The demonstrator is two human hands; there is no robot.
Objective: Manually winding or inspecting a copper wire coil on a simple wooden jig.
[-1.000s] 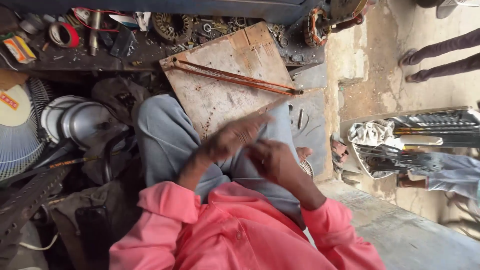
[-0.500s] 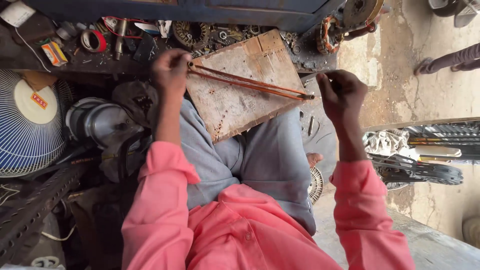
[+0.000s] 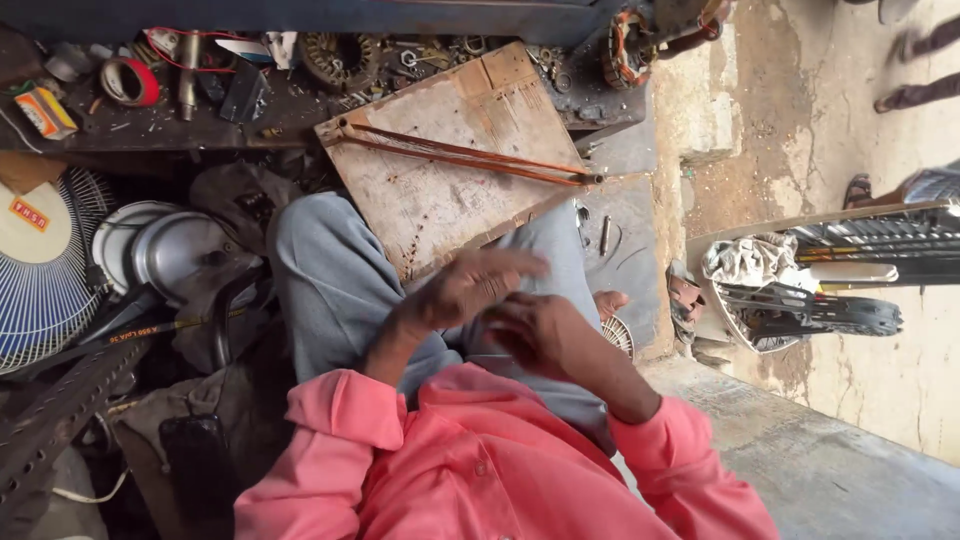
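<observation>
Both hands have dropped back from the wooden board (image 3: 450,170) to his lap; the copper wire loop (image 3: 460,155) lies stretched across it. Left hand (image 3: 470,285) open, blurred; right hand (image 3: 545,330) loosely curled, grip unclear.

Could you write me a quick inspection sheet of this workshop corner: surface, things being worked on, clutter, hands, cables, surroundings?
Surface: worn wooden board propped on the person's grey-trousered knees.
Job's things: long loop of copper-coloured wire stretched across the board between two nails.
Clutter: red tape roll, round silver metal lids, blue-and-white fan grille, copper-wound motor stator.
Hands: left hand and right hand close together over the lap; whether they hold anything cannot be told.
Cables: thin red wire on the dark bench; white cord at lower left.
Surroundings: stained concrete floor, another person's sandalled foot at right.
</observation>
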